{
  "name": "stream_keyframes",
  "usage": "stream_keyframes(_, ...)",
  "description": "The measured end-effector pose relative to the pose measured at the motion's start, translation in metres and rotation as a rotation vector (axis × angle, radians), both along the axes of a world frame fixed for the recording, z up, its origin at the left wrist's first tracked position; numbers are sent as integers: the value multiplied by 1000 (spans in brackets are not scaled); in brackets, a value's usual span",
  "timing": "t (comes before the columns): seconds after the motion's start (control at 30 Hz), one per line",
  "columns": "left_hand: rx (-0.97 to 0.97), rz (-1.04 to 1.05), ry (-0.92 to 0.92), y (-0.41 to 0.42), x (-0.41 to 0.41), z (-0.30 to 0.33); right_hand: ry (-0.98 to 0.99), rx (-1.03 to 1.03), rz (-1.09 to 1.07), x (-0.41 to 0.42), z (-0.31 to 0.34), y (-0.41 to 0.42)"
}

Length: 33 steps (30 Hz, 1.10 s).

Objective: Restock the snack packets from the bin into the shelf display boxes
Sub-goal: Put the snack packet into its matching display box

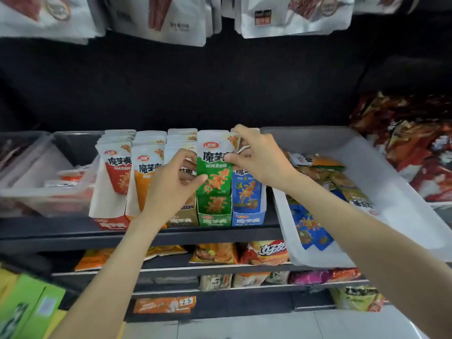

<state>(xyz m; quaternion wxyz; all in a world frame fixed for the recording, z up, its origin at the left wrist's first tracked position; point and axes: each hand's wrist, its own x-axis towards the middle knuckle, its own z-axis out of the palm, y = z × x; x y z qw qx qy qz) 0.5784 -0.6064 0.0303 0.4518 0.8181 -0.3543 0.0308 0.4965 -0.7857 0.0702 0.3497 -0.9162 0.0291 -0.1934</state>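
A row of display boxes stands on the dark shelf: red [111,222], orange, brown [182,220], green [214,217] and blue [248,216], each with upright packets. My left hand [171,182] pinches the left edge of a green snack packet [215,177] that stands in the green box. My right hand [256,157] grips the same packet at its upper right edge. To the right, a white bin [381,182] holds several loose blue, green and orange packets [310,228].
A clear plastic bin [36,189] sits left of the boxes with a few packets inside. White pouches [156,20] hang above. Red snack bags [415,148] pile at far right. Lower shelves [220,267] carry more bags.
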Motion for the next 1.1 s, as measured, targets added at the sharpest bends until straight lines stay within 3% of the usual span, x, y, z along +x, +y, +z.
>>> stream_keyframes(0.1, 209, 76, -163, 2, 4, -12, 77, -123, -33, 4, -15, 6)
stream_keyframes(0.2, 193, 120, -233, 2, 9, -22, 193, -282, -13, 8, -28, 10)
stream_keyframes(0.37, 220, 131, -348, -3, 12, -34, 263, -742, -77, 14, -39, 15)
stream_keyframes(0.5, 278, 151, -404, -8, 15, -40, 233, -593, -130, 9, -33, 4)
stream_keyframes(0.6, 125, 150, -474, -13, 6, -32, 31, -376, -165, -17, -20, -17)
stream_keyframes(0.73, 7, -149, -490, -32, -26, -14, -77, -290, -242, -79, -12, -66)
stream_keyframes(0.8, 114, -323, -396, -47, -41, -9, 37, -337, -254, -109, -21, -94)
stream_keyframes(0.93, 321, -445, -391, -75, -61, -15, 557, -579, -131, -140, -53, -126)
stream_keyframes(1.1, 465, -436, -431, -92, -64, -21, 734, -663, -311, -131, -73, -143)
